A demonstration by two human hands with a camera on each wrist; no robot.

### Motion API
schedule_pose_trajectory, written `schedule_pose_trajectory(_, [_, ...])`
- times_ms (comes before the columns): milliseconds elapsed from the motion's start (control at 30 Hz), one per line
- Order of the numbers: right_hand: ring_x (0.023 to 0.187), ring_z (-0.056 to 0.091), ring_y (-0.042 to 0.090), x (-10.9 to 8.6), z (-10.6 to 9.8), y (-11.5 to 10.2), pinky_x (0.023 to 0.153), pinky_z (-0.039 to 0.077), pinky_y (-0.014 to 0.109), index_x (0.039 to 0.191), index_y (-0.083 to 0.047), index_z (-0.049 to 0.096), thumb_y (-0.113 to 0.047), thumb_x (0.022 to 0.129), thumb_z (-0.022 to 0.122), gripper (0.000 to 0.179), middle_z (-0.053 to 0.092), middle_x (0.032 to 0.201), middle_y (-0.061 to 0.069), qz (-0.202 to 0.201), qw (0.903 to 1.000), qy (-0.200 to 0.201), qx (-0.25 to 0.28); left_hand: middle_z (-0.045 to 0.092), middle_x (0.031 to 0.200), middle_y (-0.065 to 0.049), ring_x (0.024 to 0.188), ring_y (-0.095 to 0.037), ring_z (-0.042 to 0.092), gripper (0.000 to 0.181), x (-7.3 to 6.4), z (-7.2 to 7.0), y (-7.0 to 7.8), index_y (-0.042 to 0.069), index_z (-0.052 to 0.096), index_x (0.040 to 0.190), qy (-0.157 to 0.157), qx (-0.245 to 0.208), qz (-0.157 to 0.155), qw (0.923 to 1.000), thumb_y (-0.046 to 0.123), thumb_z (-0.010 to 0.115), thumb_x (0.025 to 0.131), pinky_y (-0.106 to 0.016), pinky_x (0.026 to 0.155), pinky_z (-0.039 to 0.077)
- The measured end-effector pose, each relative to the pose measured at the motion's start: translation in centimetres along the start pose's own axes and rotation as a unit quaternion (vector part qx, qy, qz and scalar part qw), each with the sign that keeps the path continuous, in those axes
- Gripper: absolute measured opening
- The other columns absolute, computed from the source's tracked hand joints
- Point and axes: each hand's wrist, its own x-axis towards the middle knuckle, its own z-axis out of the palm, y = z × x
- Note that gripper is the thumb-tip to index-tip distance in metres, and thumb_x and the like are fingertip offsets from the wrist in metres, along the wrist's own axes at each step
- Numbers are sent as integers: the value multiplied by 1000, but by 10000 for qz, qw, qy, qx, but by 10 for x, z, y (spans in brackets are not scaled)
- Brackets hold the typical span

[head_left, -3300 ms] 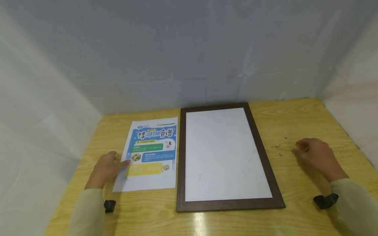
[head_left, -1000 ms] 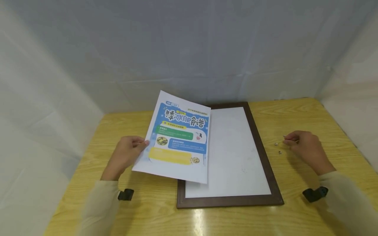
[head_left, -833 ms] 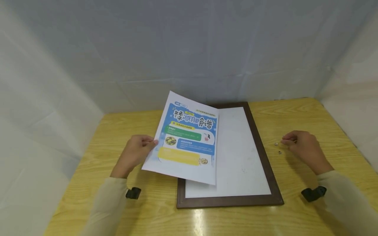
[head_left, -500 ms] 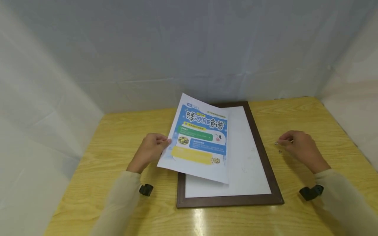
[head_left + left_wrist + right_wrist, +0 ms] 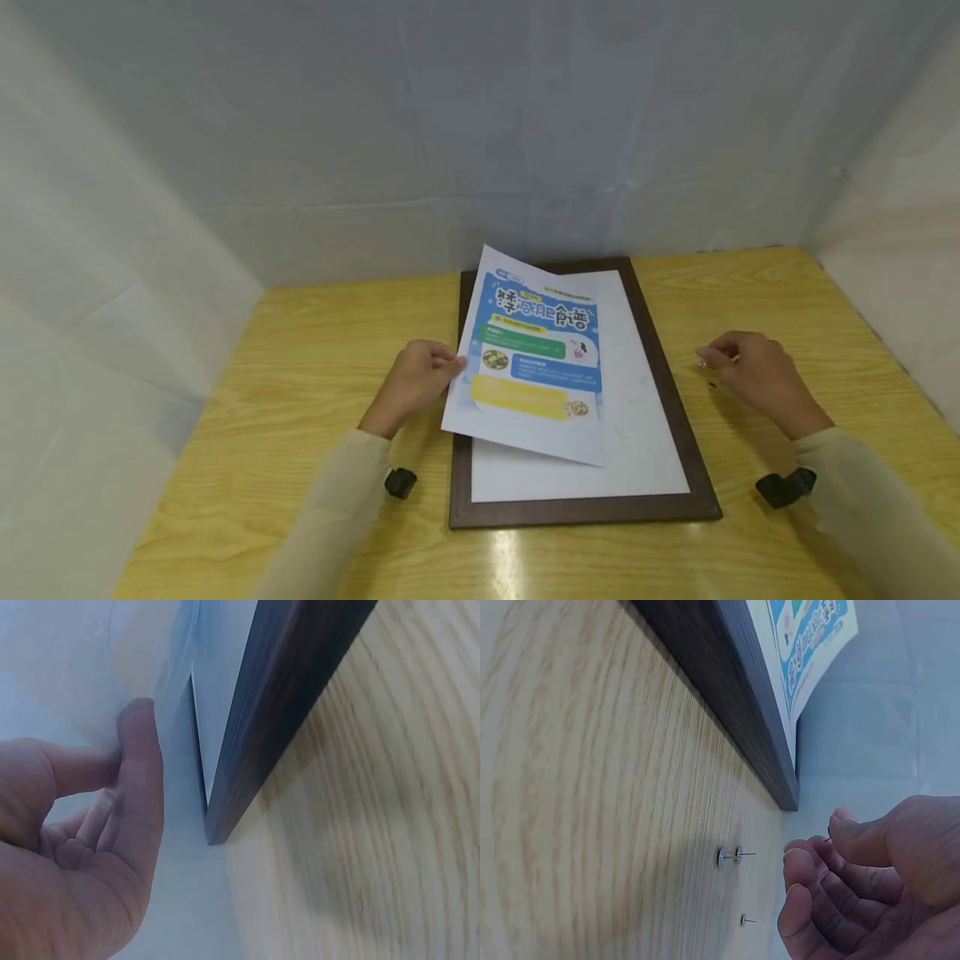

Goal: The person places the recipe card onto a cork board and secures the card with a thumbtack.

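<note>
In the head view, my left hand (image 5: 420, 379) pinches the left edge of a printed paper poster (image 5: 536, 358) between thumb and fingers. The poster is tilted above a white board with a dark brown frame (image 5: 461, 483), covering much of its left part. To the board's right, my right hand (image 5: 761, 379) is held just above the table. A thumbtack's thin pin (image 5: 828, 839) shows between its thumb and index finger in the right wrist view. Below that hand, loose thumbtacks (image 5: 722, 857) lie on the wood, points up.
The framed board lies flat on a wood-grain table (image 5: 315, 333). Pale sheeting (image 5: 420, 125) hangs behind the table and along both sides. Another thumbtack (image 5: 743, 920) lies apart from the closer pair.
The poster, flat on the table at left earlier, has been lifted and carried right over the board by my left hand. My right hand has shifted slightly left, over the loose thumbtacks.
</note>
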Motion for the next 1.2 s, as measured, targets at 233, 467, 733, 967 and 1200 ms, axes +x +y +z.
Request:
schedule_pose_trajectory(233, [72,67,22,1,0,-2,65,54,46,111,13,68,-30,107,52,46,73,92,18,-137,9999,0,-5,73,93,-11,75,-20,69,27,0,11,4,-4,70,113,-70,14,-51,10000,19,65,100,-37,68,61])
schedule_pose_trajectory(467, [64,61,16,4,3,-3,57,47,34,106,10,68,-30,107,51,44,73,88,14,-197,9998,88,48,73,90,-12,67,-21,71,25,-3,21,9,-6,68,111,-228,-24,-18,9997,16,65,100,-34,63,62])
schedule_pose_trajectory(733, [60,61,16,4,5,-3,51,45,32,102,3,69,-29,107,52,37,70,86,12,-397,9986,181,284,70,82,-10,60,-19,68,22,-2,31,11,-4,69,108,-293,389,-268,9985,17,68,98,-31,58,60])
schedule_pose_trajectory(967, [58,59,16,5,6,-4,50,44,31,99,0,71,-27,105,54,32,69,88,12,-436,9984,120,350,68,74,-9,58,-19,68,21,-6,35,14,-3,70,99,-442,648,-219,9967,18,68,98,-30,55,59])
schedule_pose_trajectory(1200, [58,62,18,7,6,-7,50,46,32,101,3,69,-24,105,55,30,69,82,11,-426,9980,-91,466,67,71,-9,56,-19,67,21,-6,38,14,-2,69,96,-538,829,-272,9947,20,69,98,-28,53,58])
